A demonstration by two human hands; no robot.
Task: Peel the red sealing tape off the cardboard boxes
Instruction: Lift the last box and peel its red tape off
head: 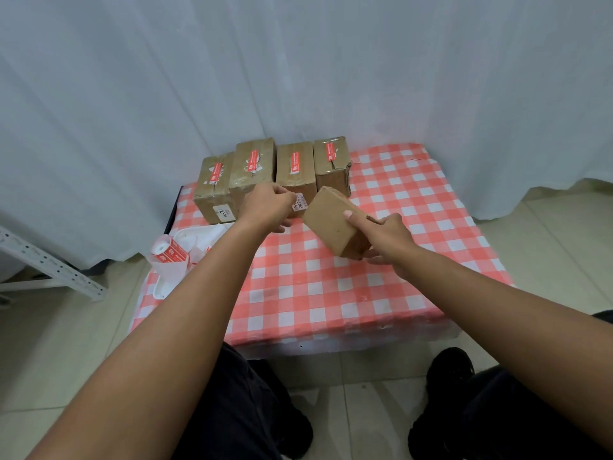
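Observation:
Four brown cardboard boxes stand in a row at the back of the table: the first box (212,190), the second box (253,171), the third box (295,171) and the fourth box (331,164). Each has red sealing tape (294,162) on top. My right hand (386,242) grips a smaller cardboard box (333,222), tilted above the table, and its visible faces show no tape. My left hand (267,207) hovers just left of it with curled fingers pinching a small red and white strip (297,198).
The low table has a red and white checked cloth (331,293). At its left edge a white tray (185,240) holds crumpled peeled tape pieces (170,254). A white curtain hangs behind. A white metal rack (49,263) stands on the floor at left. My knees are below the front edge.

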